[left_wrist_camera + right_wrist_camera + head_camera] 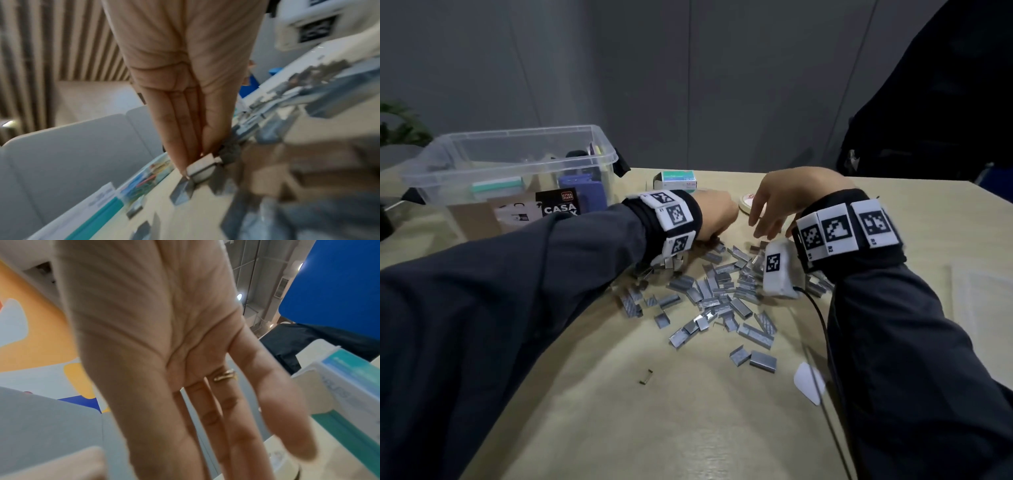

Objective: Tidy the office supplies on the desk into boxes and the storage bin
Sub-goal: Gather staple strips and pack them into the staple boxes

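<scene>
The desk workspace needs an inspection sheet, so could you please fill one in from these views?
Surface: light wooden desk, in use.
Job's things: staple strips strewn mid-desk; clear storage bin far left, holding supplies; small green-and-white box behind the hands; tape roll beside it.
Clutter: white paper scrap near the front; white sheet at the right edge.
Hands: left hand pinches a staple strip; right hand open, fingers straight, holding nothing.
Cables: black cable runs from the right wrist camera.
Surroundings: grey wall panels; plant far left.
</scene>
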{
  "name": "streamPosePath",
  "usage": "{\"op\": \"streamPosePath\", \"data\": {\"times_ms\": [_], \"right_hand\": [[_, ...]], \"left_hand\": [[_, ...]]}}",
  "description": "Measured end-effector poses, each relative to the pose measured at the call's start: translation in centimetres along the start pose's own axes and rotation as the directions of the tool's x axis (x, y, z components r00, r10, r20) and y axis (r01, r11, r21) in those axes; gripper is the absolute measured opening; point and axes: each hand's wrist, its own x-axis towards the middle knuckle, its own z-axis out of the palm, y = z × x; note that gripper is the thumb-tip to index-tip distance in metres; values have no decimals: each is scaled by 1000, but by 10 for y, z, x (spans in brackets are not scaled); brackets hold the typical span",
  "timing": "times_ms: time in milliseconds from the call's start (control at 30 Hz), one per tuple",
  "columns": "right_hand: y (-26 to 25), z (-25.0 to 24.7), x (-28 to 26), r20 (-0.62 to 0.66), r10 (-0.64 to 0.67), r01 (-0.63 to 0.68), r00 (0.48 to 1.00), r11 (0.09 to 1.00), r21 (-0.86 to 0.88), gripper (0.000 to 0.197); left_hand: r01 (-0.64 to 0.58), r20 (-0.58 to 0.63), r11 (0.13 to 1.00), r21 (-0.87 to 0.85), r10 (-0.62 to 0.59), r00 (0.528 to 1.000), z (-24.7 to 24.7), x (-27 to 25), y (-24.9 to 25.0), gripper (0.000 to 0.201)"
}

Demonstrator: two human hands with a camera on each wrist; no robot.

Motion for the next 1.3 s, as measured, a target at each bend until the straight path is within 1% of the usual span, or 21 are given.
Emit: {"op": "streamPosePath", "data": {"times_ms": [67,100,133,200,267,300,333,367,433,500,600,633,700,767,833,900,1000,1100,1167,1233,1300], "right_hand": [[3,-1,0,0,5,-5,1000,1000,15,21],[3,0,1,16,4,-5,1000,1000,24,20],[2,2,2,38,-1,-1,999,999,33,20],[-1,7,4,83,-27,23,996,999,48,24],[-8,12,8,121,-58,51,991,997,58,25],[-12,14,11,142,-64,56,988,997,57,25],[-15,16,14,163,-63,57,985,997,43,25],[-19,17,16,179,-57,55,982,998,14,26],[-25,19,21,188,-44,58,981,996,-67,28],[-30,21,23,187,-41,68,982,988,-140,31],[-37,23,22,169,-77,104,983,982,-158,36],[-39,24,22,145,-103,125,984,980,-154,39],[-46,27,23,126,-154,174,980,971,-162,39],[-53,31,25,163,-183,213,970,958,-193,37],[-58,33,26,213,-175,225,961,945,-239,34],[-61,33,26,252,-151,220,956,936,-274,34],[-65,30,26,253,-154,233,955,918,-321,36],[-71,19,28,264,-144,238,954,899,-368,27],[-78,11,31,261,-140,228,955,910,-345,22],[-87,7,35,270,-153,234,951,925,-301,23],[-98,5,38,298,-159,250,941,922,-295,22]], "left_hand": [[-12,13,994,104,11,1000,-1,-3,6,16],[-25,15,994,106,24,1000,-2,-5,6,17],[-43,9,997,64,42,999,-4,-8,4,18],[-59,-28,995,-75,57,998,-8,-13,-5,17],[-31,-115,977,-213,7,993,-11,-22,-20,17],[-14,-164,951,-310,-39,986,-12,-28,-29,16],[-7,-211,905,-426,-91,973,-13,-35,-37,17],[-6,-252,849,-529,-150,956,-14,-42,-46,20],[-22,-306,737,-676,-253,918,-14,-57,-58,23],[-61,-331,654,-754,-299,895,-12,-70,-67,25],[-104,-314,545,-832,-308,898,-5,-88,-77,25],[-111,-301,507,-855,-311,901,-4,-93,-80,24],[-100,-283,471,-877,-336,898,-5,-103,-87,21],[-98,-292,449,-888,-386,875,-8,-113,-96,21],[-113,-314,423,-899,-442,841,-12,-125,-107,22],[-125,-323,402,-907,-473,820,-16,-138,-120,22],[-136,-331,383,-914,-505,797,-20,-159,-138,27],[-136,-322,349,-927,-555,767,-18,-172,-152,27],[-105,-298,346,-932,-569,766,-17,-174,-157,24],[-59,-266,354,-934,-575,773,-15,-174,-157,18],[-38,-245,349,-936,-571,783,-15,-173,-157,16]]}}
